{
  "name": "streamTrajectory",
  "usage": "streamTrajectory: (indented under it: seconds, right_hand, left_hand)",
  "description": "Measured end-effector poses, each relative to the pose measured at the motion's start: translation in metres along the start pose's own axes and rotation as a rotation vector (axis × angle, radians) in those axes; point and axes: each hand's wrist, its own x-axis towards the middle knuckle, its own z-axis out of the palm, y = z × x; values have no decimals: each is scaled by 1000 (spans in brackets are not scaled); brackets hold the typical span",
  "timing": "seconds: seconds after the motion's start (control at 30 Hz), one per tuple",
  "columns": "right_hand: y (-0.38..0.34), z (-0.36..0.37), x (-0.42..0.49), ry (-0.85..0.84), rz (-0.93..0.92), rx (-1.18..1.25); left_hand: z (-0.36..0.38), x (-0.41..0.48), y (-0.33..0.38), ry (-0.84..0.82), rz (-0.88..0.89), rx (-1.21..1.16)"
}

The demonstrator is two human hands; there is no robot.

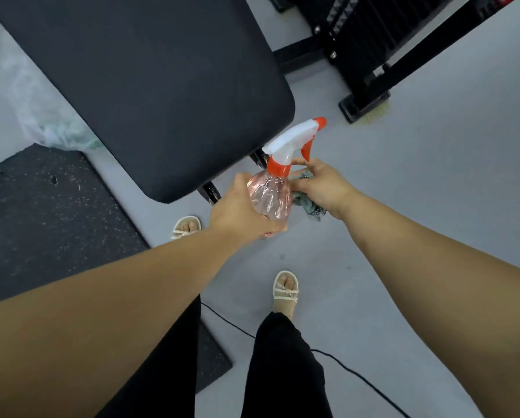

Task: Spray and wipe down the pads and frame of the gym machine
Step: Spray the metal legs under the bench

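A clear pink spray bottle (270, 197) with a white and orange trigger head is held upright in front of me. My left hand (237, 209) grips its body from the left. My right hand (325, 185) holds a green checked cloth (310, 206) bunched in its palm, and its fingertips touch the bottle's neck just under the orange trigger. The black padded bench (150, 86) of the gym machine fills the upper left, its rounded near end just beyond the bottle. Black frame legs (210, 191) show under the pad's edge.
A black weight stack and frame bar (373, 55) stand at the upper right on the grey floor. A speckled black rubber mat (47, 212) lies at the left, with a clear plastic bag (53, 128) behind it. A thin black cable (358, 372) crosses the floor near my sandalled feet.
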Motion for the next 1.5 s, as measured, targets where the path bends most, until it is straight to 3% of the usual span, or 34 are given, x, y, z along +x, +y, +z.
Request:
streamTrajectory:
  seconds: [0.23, 0.43, 0.57, 0.7, 0.83, 0.93, 1.13, 1.3, 1.5]
  right_hand:
    - [38, -8, -1, -156, -206, -100]
    - [83, 33, 25, -276, -222, -80]
    - [105, 82, 45, -206, -316, -141]
    - [130, 126, 72, -13, -476, -150]
    - [162, 145, 99, -20, -655, -302]
    - [174, 159, 122, -65, -779, -392]
    - [175, 186, 160, -103, -854, -367]
    - [177, 209, 167, -158, -749, -403]
    - [187, 182, 176, -366, -619, -407]
  left_hand:
    - [93, -8, -34, 164, -126, -242]
    - [137, 8, -88, 252, -173, -309]
    - [152, 22, -128, 300, -160, -328]
    - [150, 42, -174, 176, -105, -369]
    - [113, 79, -206, -123, -37, -308]
    - [103, 101, -222, -145, 118, -201]
    - [113, 125, -257, 138, 337, -335]
    - [122, 131, -277, 209, 454, -492]
    - [135, 130, -310, 231, 354, -603]
